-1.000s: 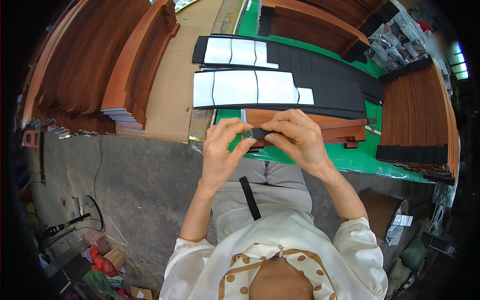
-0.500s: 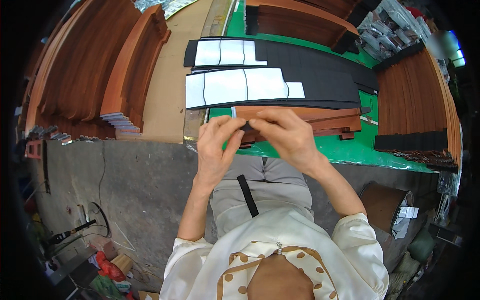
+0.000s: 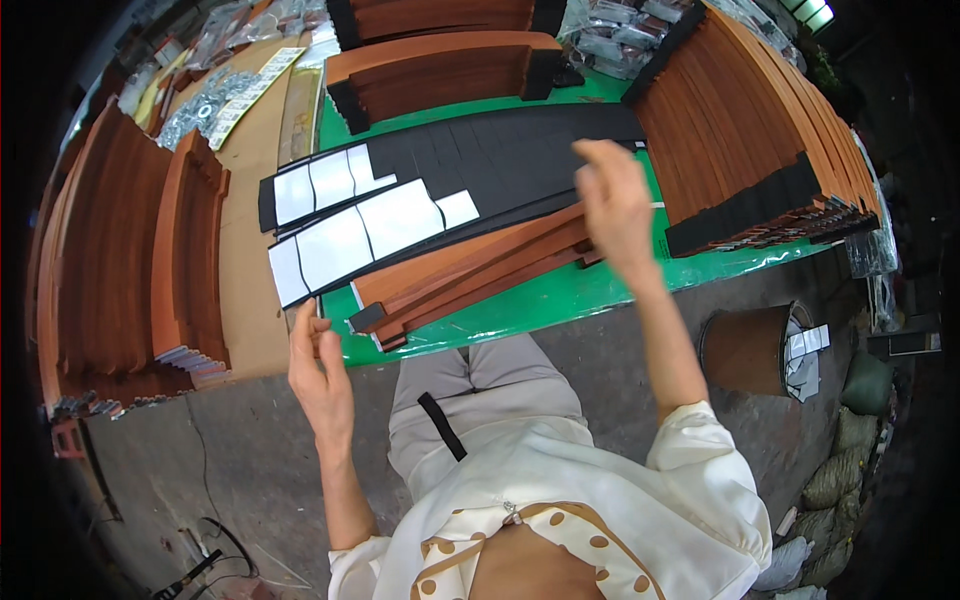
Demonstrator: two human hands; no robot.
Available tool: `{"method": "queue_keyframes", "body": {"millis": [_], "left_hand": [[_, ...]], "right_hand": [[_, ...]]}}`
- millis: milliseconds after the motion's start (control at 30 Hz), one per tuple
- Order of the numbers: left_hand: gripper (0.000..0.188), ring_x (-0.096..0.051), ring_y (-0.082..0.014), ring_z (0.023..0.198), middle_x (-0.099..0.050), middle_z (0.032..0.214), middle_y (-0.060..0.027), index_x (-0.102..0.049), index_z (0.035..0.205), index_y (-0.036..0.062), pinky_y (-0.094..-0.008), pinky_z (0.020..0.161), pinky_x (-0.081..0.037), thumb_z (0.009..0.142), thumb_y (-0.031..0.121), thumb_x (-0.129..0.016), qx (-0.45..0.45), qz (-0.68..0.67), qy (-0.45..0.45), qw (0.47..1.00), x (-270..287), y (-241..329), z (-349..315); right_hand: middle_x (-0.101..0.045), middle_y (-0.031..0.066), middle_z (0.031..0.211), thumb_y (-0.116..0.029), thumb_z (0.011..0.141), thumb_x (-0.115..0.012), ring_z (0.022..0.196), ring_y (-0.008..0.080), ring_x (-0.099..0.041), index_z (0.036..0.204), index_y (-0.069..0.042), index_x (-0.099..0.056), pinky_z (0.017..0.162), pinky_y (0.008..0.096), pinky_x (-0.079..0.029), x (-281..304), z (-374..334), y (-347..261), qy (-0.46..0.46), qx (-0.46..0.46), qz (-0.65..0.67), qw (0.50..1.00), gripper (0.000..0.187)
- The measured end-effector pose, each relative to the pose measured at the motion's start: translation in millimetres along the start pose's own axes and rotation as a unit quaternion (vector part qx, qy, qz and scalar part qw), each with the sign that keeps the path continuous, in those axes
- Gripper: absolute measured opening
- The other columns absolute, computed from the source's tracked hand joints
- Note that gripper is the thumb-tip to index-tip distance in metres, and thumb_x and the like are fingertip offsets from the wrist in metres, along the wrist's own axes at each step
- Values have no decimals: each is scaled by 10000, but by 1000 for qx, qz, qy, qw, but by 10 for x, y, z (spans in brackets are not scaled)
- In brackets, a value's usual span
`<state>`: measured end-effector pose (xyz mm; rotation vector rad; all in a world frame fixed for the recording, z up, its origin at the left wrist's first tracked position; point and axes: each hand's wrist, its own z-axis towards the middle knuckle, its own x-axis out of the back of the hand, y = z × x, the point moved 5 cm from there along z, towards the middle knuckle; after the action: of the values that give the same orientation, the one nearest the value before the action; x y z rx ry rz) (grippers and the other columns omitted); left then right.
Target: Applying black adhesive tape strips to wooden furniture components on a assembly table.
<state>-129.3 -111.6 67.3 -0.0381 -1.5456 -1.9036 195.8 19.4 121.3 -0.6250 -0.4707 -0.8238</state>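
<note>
The 2 hands are wide apart, and I think this is a small in-between step, with the brown bits being set straight or let go. The brown strips point(image 3: 445, 272) lie in a little pile on the green table point(image 3: 480, 328), near its front edge. The top strip point(image 3: 480, 258) lies across the others at a slant, and its near left tip has a black end point(image 3: 370, 317).

The right hand point(image 3: 617, 205) is over the far right end of the pile, and it is a bit blurry. Its fingers are half bent and a little spread. I see nothing in them, but I can't tell if they touch the wood. The left hand point(image 3: 322, 375) is at the table's front edge, just below the corner of the white pieces point(image 3: 335, 245). Its fingers point up, loose, with a gap by the thumb, and they look to hold nothing. I can't tell if the tips touch.

Behind the pile are the black sheets point(image 3: 520, 140), partly under the white pieces. My guess is that taking the top strip calls for 1 hand at each end, fingers closing softly, so the pile doesn't slide.
</note>
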Motion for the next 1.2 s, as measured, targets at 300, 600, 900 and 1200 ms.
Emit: {"method": "queue_keyframes", "body": {"millis": [300,600,900,1200], "left_hand": [[360,-595,-128,824,-670,897,-112,-644,1075,-38,-293,753,-465,987,262,-466,118,-17,-75,990,-147,-118,33],[283,-641,-273,967,-657,1042,-165,-635,1068,18,-349,841,-490,788,53,-653,51,43,-69,995,-280,-257,-111],[344,-597,-285,1072,-617,1162,-188,-591,1178,7,-342,900,-466,845,92,-618,64,74,-115,989,-329,-302,-80],[402,-573,-125,733,-665,846,-148,-498,1293,-30,-295,682,-474,946,173,-509,137,2,-106,985,-436,-431,-6]], "right_hand": [[-667,65,937,-140,909,-575,838,102,-593,1072,6,-643,755,247,-464,68,-607,1112,-84,-328,185,923,229],[-643,65,1066,30,881,-569,989,126,-585,1063,26,-627,894,258,-450,25,-1089,1186,7,-368,309,877,191],[-573,66,1234,-55,935,-534,1080,144,-546,1098,-4,-622,942,278,-418,-81,-1443,1474,-32,-380,260,887,192],[-616,100,1181,-184,947,-545,1087,165,-550,1237,22,-568,960,289,-395,-135,-1080,1154,-124,-417,179,882,356]]}}
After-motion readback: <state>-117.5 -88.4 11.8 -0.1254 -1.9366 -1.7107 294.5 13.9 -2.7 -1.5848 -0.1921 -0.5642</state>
